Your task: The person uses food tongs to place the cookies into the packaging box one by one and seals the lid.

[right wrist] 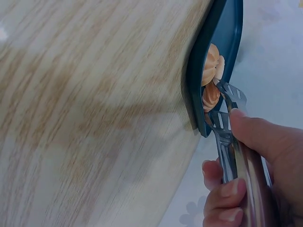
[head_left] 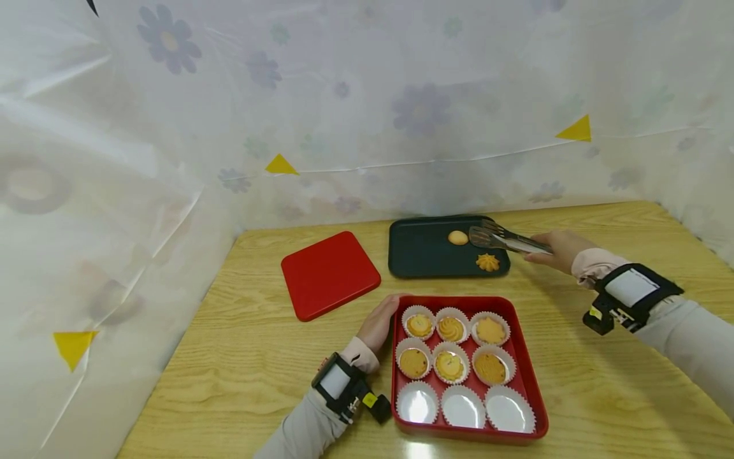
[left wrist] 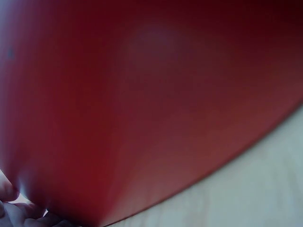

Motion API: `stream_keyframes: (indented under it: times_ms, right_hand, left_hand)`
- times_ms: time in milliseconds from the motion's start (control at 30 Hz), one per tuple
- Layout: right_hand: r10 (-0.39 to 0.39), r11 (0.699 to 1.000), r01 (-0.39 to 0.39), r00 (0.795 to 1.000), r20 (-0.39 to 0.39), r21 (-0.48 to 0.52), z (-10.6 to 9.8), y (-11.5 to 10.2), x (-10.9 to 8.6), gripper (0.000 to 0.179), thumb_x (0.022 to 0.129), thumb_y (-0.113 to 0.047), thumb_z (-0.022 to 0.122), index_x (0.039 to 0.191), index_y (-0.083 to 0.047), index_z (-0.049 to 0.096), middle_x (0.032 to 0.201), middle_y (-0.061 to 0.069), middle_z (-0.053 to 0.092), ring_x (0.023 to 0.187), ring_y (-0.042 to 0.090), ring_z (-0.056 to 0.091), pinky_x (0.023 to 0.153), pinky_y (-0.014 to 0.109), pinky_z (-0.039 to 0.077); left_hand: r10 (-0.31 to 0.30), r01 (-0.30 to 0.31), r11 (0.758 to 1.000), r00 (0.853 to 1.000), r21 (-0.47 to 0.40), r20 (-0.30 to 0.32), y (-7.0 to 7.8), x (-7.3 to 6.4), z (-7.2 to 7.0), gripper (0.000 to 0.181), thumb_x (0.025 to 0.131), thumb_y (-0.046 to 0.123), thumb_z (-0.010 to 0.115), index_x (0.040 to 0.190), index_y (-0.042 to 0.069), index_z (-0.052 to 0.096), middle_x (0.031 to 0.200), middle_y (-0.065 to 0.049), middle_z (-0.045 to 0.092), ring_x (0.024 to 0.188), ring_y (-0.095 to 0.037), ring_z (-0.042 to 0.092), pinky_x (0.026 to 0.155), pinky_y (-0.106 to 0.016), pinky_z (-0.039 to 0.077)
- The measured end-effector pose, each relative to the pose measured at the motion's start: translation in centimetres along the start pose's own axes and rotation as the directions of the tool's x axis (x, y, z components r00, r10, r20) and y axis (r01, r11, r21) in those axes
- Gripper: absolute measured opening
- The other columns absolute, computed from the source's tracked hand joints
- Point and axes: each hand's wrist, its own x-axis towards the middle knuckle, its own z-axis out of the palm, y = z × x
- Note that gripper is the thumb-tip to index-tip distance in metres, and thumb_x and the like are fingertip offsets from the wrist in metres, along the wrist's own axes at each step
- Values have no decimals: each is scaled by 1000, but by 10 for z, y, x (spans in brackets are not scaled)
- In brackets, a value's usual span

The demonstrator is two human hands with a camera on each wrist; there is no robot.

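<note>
Over the tray (head_left: 421,250), tongs (head_left: 515,243) clasped in the right hand (head_left: 561,250) are pointed left at the plain cookie (head_left: 458,238); whether the box (head_left: 470,435) is gripped by the left hand (head_left: 377,325) cannot be told.

A: Sleeves (head_left: 688,335)?
B: Both were pale grey; pinkish cuffs (head_left: 361,355) showed at each wrist.
A: Gear worn?
B: Black straps (head_left: 656,285) carried white rectangular panels (head_left: 335,382) and small black boxes (head_left: 381,411). Yellow labels (head_left: 369,400) were noted on those.
</note>
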Motion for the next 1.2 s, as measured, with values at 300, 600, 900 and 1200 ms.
stream_keyframes:
  times_ms: [300,600,900,1200]
  right_hand:
    - [-6,1000,6,1000,-9,6,4,-2,-3,55,92,-20,65,124,22,49,114,41,56,92,47,64,81,58,49]
    - [-11,999,12,1000,-16,34,3,-5,-12,56,94,-21,64,127,21,48,120,41,54,105,52,57,87,61,46]
    - [-31,998,34,998,-54,56,4,-12,-25,56,93,-23,66,126,20,50,111,38,60,87,38,66,75,53,51]
    - [-46,995,53,995,-88,80,8,-23,-41,55,91,-23,68,126,17,53,93,22,67,64,16,50,60,32,39]
  left_hand:
    - [-2,2,1000,1000,2,1,-2,4,-1,40,105,31,34,134,12,55,130,-8,55,121,-23,45,112,-50,25]
    - [5,-5,1000,1000,-15,1,-3,3,0,40,105,30,34,133,11,55,128,-8,56,120,-22,45,111,-49,26]
    - [-9,9,1000,1000,3,-3,-2,1,0,41,105,33,35,134,12,55,129,-9,55,120,-23,45,111,-51,27]
    - [-10,10,1000,1000,24,1,-1,1,-1,41,105,33,34,134,13,55,129,-8,55,121,-23,45,111,-51,26]
